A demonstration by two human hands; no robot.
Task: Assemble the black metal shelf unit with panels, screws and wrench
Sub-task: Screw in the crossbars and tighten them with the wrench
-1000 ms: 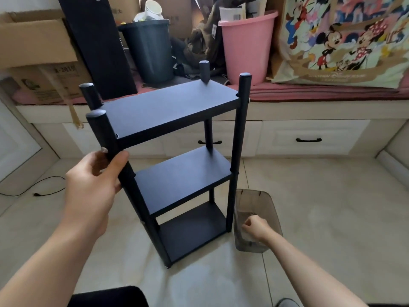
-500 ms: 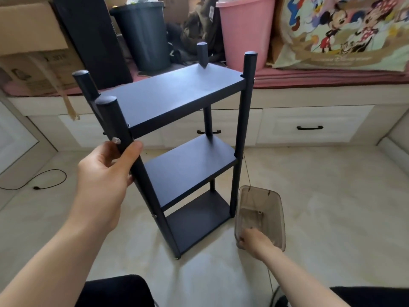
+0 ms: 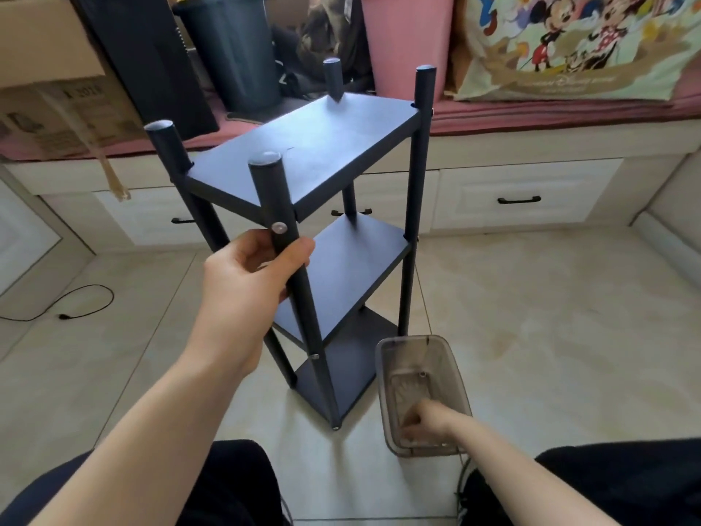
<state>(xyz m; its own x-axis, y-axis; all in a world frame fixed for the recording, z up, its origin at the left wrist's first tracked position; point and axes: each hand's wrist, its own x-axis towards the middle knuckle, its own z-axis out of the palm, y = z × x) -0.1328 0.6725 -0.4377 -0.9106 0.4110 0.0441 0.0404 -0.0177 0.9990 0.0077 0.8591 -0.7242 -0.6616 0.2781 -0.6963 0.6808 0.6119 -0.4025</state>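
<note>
Since half a second ago our view dips closer to the shelf unit (image 3: 322,237), which stands on the floor while our left hand (image 3: 246,286) stays wrapped around its near post just below a screw (image 3: 279,227). Beside its foot, our right hand (image 3: 425,423) reaches deeper into the clear bin (image 3: 387,358), whose tinted wall leaves us unable to tell whether those fingers hold anything. We judge a one-handed hold could let the tall frame tip or twist.

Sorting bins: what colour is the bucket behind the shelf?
Pink bucket, in the head view.

One head-worn camera looks forward and down, close over the shelf unit (image 3: 315,222) and floor (image 3: 531,317).
</note>
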